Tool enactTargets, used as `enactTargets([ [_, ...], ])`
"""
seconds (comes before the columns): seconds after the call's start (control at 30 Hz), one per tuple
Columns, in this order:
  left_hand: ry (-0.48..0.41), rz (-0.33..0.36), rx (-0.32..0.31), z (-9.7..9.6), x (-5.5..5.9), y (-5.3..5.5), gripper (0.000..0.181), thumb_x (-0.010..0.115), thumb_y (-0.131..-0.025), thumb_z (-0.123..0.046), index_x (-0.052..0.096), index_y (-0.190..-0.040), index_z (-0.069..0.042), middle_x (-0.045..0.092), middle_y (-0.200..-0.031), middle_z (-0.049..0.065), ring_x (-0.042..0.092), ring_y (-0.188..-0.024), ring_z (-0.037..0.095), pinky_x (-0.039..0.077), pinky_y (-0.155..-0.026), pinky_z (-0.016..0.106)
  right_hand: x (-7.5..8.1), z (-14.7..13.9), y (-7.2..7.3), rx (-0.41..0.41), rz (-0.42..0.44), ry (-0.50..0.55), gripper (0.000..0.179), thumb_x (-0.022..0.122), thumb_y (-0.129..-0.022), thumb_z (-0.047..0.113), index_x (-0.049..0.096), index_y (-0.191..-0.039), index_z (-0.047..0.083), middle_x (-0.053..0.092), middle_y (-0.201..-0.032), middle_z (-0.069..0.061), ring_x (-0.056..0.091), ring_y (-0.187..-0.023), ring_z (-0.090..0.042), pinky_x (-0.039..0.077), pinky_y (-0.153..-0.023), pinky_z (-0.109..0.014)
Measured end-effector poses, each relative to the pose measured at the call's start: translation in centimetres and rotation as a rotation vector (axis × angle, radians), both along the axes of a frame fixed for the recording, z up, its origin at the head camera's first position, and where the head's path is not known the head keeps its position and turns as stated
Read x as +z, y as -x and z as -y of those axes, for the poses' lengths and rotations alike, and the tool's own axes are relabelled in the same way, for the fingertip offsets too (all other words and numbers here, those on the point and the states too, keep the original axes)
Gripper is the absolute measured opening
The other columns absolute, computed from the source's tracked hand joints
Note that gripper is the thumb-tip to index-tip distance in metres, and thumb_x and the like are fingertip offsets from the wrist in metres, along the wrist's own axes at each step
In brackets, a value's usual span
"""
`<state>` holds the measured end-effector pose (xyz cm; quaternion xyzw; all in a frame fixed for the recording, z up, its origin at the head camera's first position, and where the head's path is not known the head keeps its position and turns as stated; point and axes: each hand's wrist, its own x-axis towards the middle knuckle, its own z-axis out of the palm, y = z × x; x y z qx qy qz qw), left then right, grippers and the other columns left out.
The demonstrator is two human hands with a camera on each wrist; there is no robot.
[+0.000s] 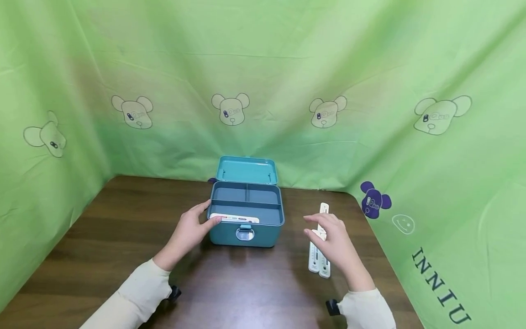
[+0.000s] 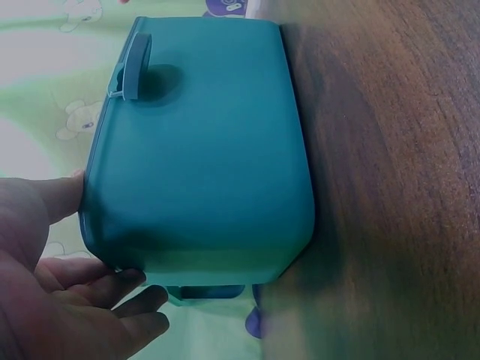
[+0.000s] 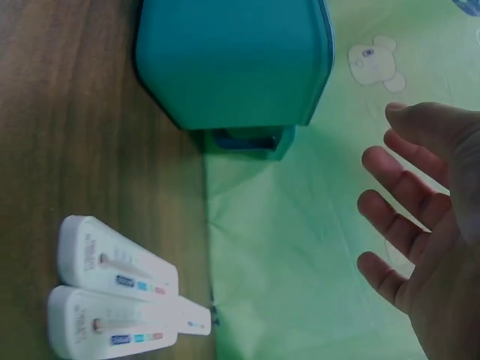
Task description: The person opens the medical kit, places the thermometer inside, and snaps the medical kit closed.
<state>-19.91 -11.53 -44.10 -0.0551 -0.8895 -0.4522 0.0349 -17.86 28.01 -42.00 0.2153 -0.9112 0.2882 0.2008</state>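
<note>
A teal storage box (image 1: pixel 246 235) stands on the table with its lid (image 1: pixel 246 170) raised at the back and its grey-blue divided tray showing. My left hand (image 1: pixel 190 228) holds the front left corner, thumb at the front rim and fingers along the left side. Inside the front compartment, close to that thumb, lies a white thermometer (image 1: pixel 238 219). To the right, my right hand (image 1: pixel 330 237) hovers over white thermometers (image 1: pixel 314 262), fingers loosely bent and nothing in them. Two lie side by side with printed scales (image 3: pixel 120 255); another white end shows behind them, partly covered by the hand.
A metal clasp (image 1: pixel 245 233) sits on the box's front. Brown wooden table (image 1: pixel 246 283) surrounds the box. Green cloth (image 1: pixel 271 141) with bear prints hangs behind and along both sides, close to the open lid. A handle (image 3: pixel 251 141) shows beyond the box.
</note>
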Motion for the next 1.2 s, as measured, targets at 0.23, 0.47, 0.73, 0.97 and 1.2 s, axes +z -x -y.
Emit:
enactTargets([
  [0.23,0.015,0.023,0.003,0.0,0.0,-0.1,0.078,0.073,-0.095,-0.043,0.043,-0.155,-0.002,0.048,-0.155,0.02,0.043,-0.145,0.04,0.039,-0.115,0.059,-1.5,-0.9,-1.7,-0.166,-0.059,-0.072,0.031,0.079,-0.087,0.012,0.074,-0.118,0.009,0.074,-0.113,-0.009,0.061,-0.107,-0.033,0.036,-0.089,-0.046],
  [0.47,0.026,0.017,-0.001,0.3,0.5,-0.1,0.077,0.073,-0.095,-0.042,0.044,-0.154,-0.001,0.048,-0.155,0.021,0.044,-0.144,0.041,0.039,-0.115,0.059,-2.8,-1.2,-2.8,-0.244,-0.013,-0.021,0.034,0.081,-0.086,0.013,0.073,-0.118,0.005,0.073,-0.114,-0.013,0.06,-0.109,-0.036,0.036,-0.089,-0.049],
  [0.73,0.031,0.015,-0.003,-0.1,0.4,-0.1,0.076,0.073,-0.095,-0.04,0.045,-0.153,0.0,0.049,-0.153,0.021,0.045,-0.143,0.041,0.039,-0.115,0.059,-4.1,-2.0,-4.1,-0.341,0.13,-0.029,0.047,0.083,-0.086,0.019,0.068,-0.127,0.003,0.067,-0.125,-0.02,0.056,-0.116,-0.041,0.035,-0.093,-0.054],
  [0.97,0.022,0.02,-0.005,-0.1,0.4,-0.2,0.076,0.073,-0.096,-0.04,0.044,-0.153,0.0,0.049,-0.154,0.021,0.044,-0.144,0.041,0.038,-0.116,0.059,-4.8,-2.7,-4.8,-0.405,0.289,-0.036,0.062,0.083,-0.085,0.03,0.062,-0.135,0.0,0.062,-0.133,-0.025,0.053,-0.123,-0.046,0.038,-0.095,-0.06],
  [1.2,0.017,0.02,-0.007,0.0,0.5,-0.3,0.076,0.073,-0.096,-0.04,0.044,-0.153,0.0,0.049,-0.154,0.021,0.045,-0.143,0.041,0.039,-0.115,0.059,-6.1,-3.5,-5.6,-0.479,0.441,0.018,0.072,0.083,-0.084,0.037,0.058,-0.138,-0.003,0.063,-0.132,-0.027,0.051,-0.126,-0.05,0.037,-0.098,-0.068],
])
